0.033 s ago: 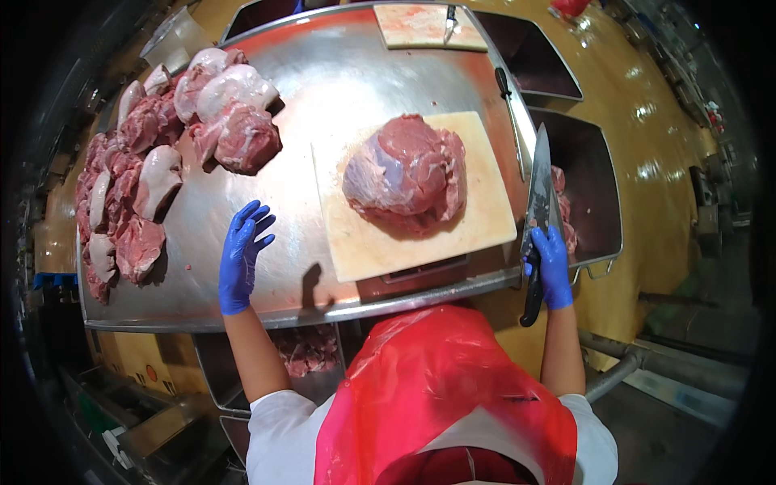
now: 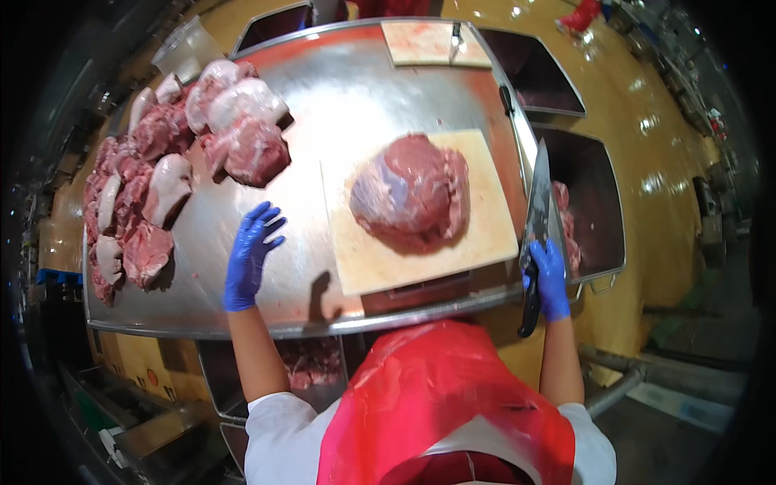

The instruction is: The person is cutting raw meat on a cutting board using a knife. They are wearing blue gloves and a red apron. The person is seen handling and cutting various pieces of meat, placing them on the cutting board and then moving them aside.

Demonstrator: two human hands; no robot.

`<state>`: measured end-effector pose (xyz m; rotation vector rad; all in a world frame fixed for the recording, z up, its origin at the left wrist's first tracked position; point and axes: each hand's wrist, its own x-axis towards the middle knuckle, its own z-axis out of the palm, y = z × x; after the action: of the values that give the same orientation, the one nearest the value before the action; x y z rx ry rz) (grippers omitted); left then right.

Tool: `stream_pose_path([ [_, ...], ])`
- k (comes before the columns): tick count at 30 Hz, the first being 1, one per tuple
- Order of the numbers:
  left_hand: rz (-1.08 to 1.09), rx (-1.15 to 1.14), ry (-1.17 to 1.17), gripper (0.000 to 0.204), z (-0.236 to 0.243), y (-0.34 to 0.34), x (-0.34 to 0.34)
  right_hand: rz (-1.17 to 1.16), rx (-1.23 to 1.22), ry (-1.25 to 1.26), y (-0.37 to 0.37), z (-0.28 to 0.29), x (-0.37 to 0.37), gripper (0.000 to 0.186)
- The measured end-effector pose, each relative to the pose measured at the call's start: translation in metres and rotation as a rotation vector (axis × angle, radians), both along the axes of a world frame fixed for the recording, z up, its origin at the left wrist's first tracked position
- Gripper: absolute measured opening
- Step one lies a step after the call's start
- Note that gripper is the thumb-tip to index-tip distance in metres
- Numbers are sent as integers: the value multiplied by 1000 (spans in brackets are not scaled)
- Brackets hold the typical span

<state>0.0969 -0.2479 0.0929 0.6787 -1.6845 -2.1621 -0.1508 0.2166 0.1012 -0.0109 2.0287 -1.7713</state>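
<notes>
Here are the fingers of the right hand (image 2: 550, 279), just off the right edge of the cutting board (image 2: 356, 267), wrapped around the black handle of a long knife (image 2: 539, 190)! The blade rises alongside the board, its tip pointing away from the person. Across to the left hand (image 2: 247, 263), well left of the board: fingers loosely spread and slightly bent, palm side toward the board, and the hand is raised over the metal table (image 2: 214, 259), with a dark shadow (image 2: 319, 295) falling between it and the board. Both hands wear blue gloves.

Centre stage, resting on the board, sits a big rounded chunk of meat (image 2: 408, 194), red on top with a paler, bluish sheen on its left flank, both hands apart from it. Left of the board, a large heap of meat cuts (image 2: 168, 190), several showing pale fat, spreads along the table. Right of the board, a thin tool with a black handle (image 2: 507, 99) lies by the table's edge, and past that a deep bin (image 2: 594, 170) holds more meat pieces (image 2: 566, 226). Far beyond the board, a stained second board (image 2: 412, 44) carries a smaller knife (image 2: 455, 48). On the near side of the board, the person's red apron (image 2: 436, 380) bulges toward the table.
</notes>
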Motion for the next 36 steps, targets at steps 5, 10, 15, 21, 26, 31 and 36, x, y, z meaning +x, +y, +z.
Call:
stream_pose_path([
  [5, -185, 0, -25, 60, -9, -3, -61, 62, -28, -10, -13, 4, -2, 16],
  [10, -444, 326, 38, 60, -26, -11, -126, 49, -139, -73, -20, -6, -7, 15],
  [15, -633, 430, -11, 73, -45, -4, -161, 65, -246, -72, -29, -33, -27, 24],
  [21, -607, 617, 116, 90, -40, 59, -185, 158, -408, -324, -82, -47, -62, 28],
  [26, -463, 693, -42, 76, -56, 89, -179, 241, -531, -350, -107, -60, -71, 32],
  [31, -351, 706, 32, 68, -74, 115, -162, 302, -611, -350, -99, -54, -58, 39],
  [36, -84, 519, 8, 55, -68, 201, -169, 208, -690, -343, -30, -44, -69, 43],
])
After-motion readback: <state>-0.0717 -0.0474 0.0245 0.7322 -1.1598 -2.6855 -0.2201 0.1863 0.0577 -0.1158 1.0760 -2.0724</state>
